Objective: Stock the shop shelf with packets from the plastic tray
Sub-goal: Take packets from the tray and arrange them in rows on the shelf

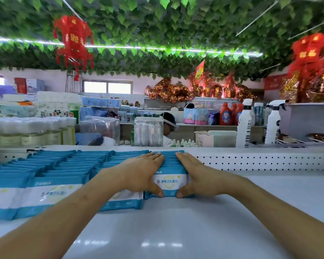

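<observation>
A row of blue-and-white wipe packets [169, 182] stands on edge on the white shelf [176, 230], running back toward the perforated back panel. My left hand [144, 174] lies along the row's left side and my right hand [196, 176] along its right side, fingers straight, thumbs hooked on the front packet's lower corners. Three more rows of the same packets [51, 172] fill the shelf to the left. The plastic tray is not in view.
The perforated white back panel [260, 161] closes the shelf behind. Beyond it stand white spray bottles [244, 124], clear boxes [148, 131], small dropper bottles [183, 143] and a person in a cap [168, 122]. The shelf right of the row is bare.
</observation>
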`<action>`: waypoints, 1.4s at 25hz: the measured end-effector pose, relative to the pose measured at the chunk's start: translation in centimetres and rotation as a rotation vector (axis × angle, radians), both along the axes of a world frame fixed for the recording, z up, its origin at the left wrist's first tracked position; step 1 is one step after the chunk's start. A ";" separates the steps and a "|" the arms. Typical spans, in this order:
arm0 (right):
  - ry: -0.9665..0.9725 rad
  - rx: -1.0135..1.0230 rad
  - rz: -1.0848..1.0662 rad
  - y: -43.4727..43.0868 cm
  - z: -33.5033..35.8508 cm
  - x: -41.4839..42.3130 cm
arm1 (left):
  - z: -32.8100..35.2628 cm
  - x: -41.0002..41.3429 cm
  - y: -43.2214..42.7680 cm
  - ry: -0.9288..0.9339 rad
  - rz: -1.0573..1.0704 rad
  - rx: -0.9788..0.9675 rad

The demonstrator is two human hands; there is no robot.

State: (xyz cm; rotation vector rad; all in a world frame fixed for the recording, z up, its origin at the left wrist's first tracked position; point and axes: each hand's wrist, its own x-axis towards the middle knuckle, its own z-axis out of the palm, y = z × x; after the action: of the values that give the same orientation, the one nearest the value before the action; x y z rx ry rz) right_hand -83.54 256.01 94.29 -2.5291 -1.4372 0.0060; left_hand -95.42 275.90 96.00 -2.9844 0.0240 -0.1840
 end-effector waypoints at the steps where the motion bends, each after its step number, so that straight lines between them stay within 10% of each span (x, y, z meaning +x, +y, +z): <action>1: -0.005 0.003 -0.009 -0.1 0.0 -0.1 | -0.1 -0.2 0.0 -0.018 -0.010 -0.003; 35: -0.128 0.013 0.040 -0.3 2.6 -2.9 | 2.3 -4.9 1.8 -0.093 -0.010 -0.118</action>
State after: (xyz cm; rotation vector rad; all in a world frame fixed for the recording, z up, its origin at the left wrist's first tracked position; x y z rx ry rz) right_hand -86.44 255.67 96.86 -2.5304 -1.5294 -0.1607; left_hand -100.31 277.73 98.25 -3.0896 0.0187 -0.3362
